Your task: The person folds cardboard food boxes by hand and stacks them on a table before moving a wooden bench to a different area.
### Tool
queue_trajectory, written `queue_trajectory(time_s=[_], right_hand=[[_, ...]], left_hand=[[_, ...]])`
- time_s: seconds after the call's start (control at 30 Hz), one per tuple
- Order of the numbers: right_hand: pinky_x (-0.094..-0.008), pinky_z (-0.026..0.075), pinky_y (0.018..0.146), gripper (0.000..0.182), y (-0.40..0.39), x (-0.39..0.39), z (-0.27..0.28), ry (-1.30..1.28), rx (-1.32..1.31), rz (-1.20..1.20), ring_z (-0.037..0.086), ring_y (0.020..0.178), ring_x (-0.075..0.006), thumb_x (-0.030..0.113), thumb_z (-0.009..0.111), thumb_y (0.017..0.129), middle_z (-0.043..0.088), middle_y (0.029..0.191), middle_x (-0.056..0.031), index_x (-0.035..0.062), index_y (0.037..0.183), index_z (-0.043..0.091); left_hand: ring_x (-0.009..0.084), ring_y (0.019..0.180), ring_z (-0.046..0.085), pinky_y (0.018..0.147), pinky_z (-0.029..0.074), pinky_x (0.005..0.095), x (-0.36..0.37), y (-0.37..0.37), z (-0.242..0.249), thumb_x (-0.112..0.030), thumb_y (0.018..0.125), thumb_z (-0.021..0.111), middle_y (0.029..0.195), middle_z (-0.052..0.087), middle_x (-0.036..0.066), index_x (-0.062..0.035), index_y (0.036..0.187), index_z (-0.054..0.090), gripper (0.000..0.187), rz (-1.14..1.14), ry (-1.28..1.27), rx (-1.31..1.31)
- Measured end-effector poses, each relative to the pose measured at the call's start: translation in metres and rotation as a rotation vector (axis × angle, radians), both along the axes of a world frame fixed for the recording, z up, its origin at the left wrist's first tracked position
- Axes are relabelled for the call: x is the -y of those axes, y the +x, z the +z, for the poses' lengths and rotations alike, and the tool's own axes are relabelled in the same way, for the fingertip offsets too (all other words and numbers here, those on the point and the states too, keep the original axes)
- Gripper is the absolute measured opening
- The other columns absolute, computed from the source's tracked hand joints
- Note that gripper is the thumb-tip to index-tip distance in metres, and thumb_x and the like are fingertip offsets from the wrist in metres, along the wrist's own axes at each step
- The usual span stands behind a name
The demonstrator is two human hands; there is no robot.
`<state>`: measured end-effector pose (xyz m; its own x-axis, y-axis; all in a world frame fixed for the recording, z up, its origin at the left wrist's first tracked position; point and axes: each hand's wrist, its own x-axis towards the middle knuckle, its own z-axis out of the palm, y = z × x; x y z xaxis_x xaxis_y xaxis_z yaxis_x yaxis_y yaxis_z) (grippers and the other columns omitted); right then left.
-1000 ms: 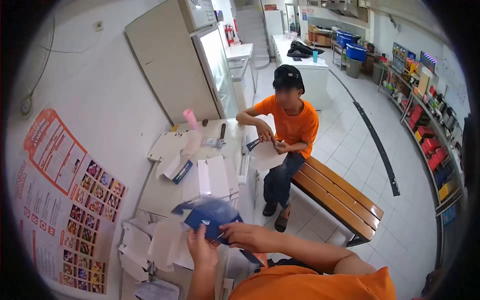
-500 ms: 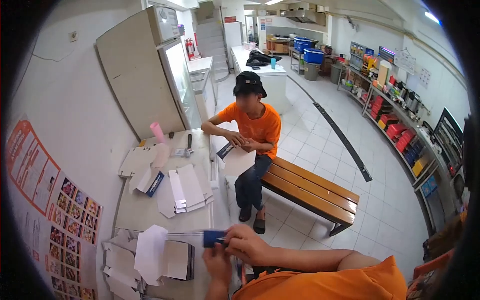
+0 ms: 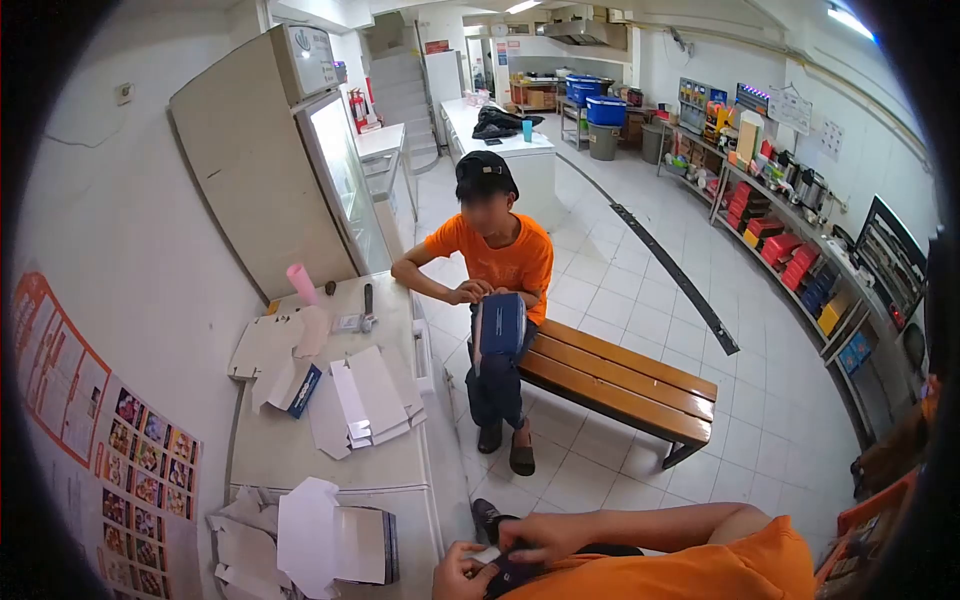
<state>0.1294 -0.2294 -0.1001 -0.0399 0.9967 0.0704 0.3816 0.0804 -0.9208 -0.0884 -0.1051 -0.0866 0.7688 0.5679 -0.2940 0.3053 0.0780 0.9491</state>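
Observation:
At the bottom edge, my left hand (image 3: 462, 573) is closed, its fingertips pinching a small pale piece (image 3: 487, 555). Close beside it is my right hand (image 3: 535, 538), its fingers curled down over something dark that I cannot make out against dark clothing. Left of my hands, a white cardboard flap (image 3: 308, 535) and stacked flat boxes (image 3: 362, 545) lie on the white worktop (image 3: 405, 468). Farther back on it are unfolded white cartons (image 3: 372, 395) and a carton with a blue panel (image 3: 304, 391). A co-worker (image 3: 490, 250) sits opposite, both hands at a blue box (image 3: 502, 328).
A wooden bench (image 3: 620, 385) extends right from the co-worker. A pink roll (image 3: 300, 283) and a dark-handled tool (image 3: 368, 298) rest at the worktop's back. A tall fridge (image 3: 270, 160) stands behind, and shelves (image 3: 790, 250) line the right wall.
My hands have moved down and right, away from the worktop's edge, and the blue piece between them no longer shows clearly. The co-worker's box has turned its blue side up. The view has shifted slightly.

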Motion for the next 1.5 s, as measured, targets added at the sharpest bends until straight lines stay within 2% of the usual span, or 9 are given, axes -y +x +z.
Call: queue_trajectory(time_s=[0.3,0.57,0.63,0.77,0.83,0.9,1.0,1.13,1.5], right_hand=[[-0.0392,0.053,0.085,0.024,-0.016,0.002,0.037,-0.374,-0.052,0.115,0.068,0.096,-0.0299,0.026,0.071,0.099,0.072,0.103,-0.0147,0.0064,0.110,0.064],[-0.0379,0.052,0.094,0.050,-0.014,0.013,-0.007,-0.417,0.026,0.015,0.068,0.105,-0.0281,0.035,0.072,0.097,0.072,0.116,-0.0125,0.0112,0.139,0.059],[-0.0365,0.052,0.096,0.050,-0.009,0.001,-0.022,0.180,0.474,-0.720,0.069,0.108,-0.0281,0.032,0.074,0.096,0.070,0.123,-0.0175,0.0005,0.133,0.062],[-0.0341,0.053,0.093,0.050,0.043,-0.031,0.010,-0.109,-0.775,-0.830,0.069,0.107,-0.0233,0.028,0.072,0.098,0.070,0.124,-0.0157,-0.0008,0.137,0.061],[-0.0337,0.054,0.091,0.040,0.047,-0.033,0.052,-0.076,-0.497,-0.762,0.071,0.101,-0.0234,0.020,0.063,0.103,0.073,0.116,-0.0137,-0.0019,0.137,0.060],[-0.0364,0.055,0.096,0.036,0.036,-0.029,0.083,0.123,0.135,-0.559,0.072,0.107,-0.0264,0.017,0.063,0.103,0.072,0.123,-0.0154,0.0031,0.136,0.063],[-0.0443,0.050,0.107,0.038,0.004,-0.017,0.096,0.253,0.279,-0.044,0.062,0.126,-0.0354,0.019,0.061,0.103,0.065,0.136,-0.0176,0.0081,0.140,0.062],[-0.0491,0.044,0.113,0.040,-0.037,-0.010,0.058,0.450,0.234,-0.114,0.060,0.128,-0.0354,0.016,0.055,0.106,0.062,0.138,-0.0196,0.0097,0.145,0.057],[-0.0556,0.032,0.113,0.049,-0.034,-0.021,0.047,0.368,0.521,-0.139,0.045,0.135,-0.0376,0.043,0.055,0.103,0.050,0.145,-0.0201,0.0280,0.151,0.056]], left_hand=[[0.0115,0.069,0.062,0.063,0.050,0.0292,0.012,-0.019,-0.023,-0.017,0.094,0.076,0.077,0.070,0.004,0.0026,0.093,0.074,0.019,0.004,-0.004,0.016],[0.0125,0.070,0.063,0.063,0.050,0.0288,0.013,-0.016,-0.019,-0.018,0.094,0.076,0.079,0.072,0.006,0.0023,0.094,0.074,0.020,-0.089,0.039,0.022],[0.0148,0.068,0.062,0.065,0.049,0.0316,0.013,-0.013,-0.013,-0.017,0.096,0.073,0.076,0.070,0.005,0.0008,0.089,0.073,0.019,0.038,0.214,0.134],[0.0162,0.073,0.061,0.070,0.049,0.0338,-0.002,-0.004,0.012,-0.016,0.099,0.069,0.076,0.068,0.005,-0.0001,0.085,0.071,0.021,-0.243,1.027,0.489],[0.0171,0.086,0.063,0.079,0.051,0.0364,-0.007,0.004,0.007,-0.014,0.100,0.066,0.088,0.070,0.004,0.0007,0.091,0.072,0.019,-0.352,1.226,0.393],[0.0226,0.121,0.064,0.102,0.049,0.0414,-0.014,0.011,-0.001,-0.020,0.096,0.074,0.122,0.073,0.011,-0.0087,0.131,0.064,0.038,-0.511,1.010,-0.029],[0.0357,0.123,0.063,0.115,0.043,0.0547,-0.023,0.018,0.002,-0.035,0.094,0.071,0.135,0.063,0.016,-0.0204,0.144,0.052,0.055,-0.212,-1.021,0.716],[0.0317,0.124,0.063,0.106,0.055,0.0440,-0.021,0.022,-0.003,-0.036,0.103,0.062,0.136,0.061,0.015,-0.0075,0.134,0.054,0.042,0.357,-0.914,0.564],[0.0235,0.113,0.067,0.093,0.061,0.0386,-0.002,0.027,-0.019,-0.022,0.105,0.060,0.122,0.065,0.011,-0.0038,0.127,0.056,0.029,0.315,-0.848,0.785]])
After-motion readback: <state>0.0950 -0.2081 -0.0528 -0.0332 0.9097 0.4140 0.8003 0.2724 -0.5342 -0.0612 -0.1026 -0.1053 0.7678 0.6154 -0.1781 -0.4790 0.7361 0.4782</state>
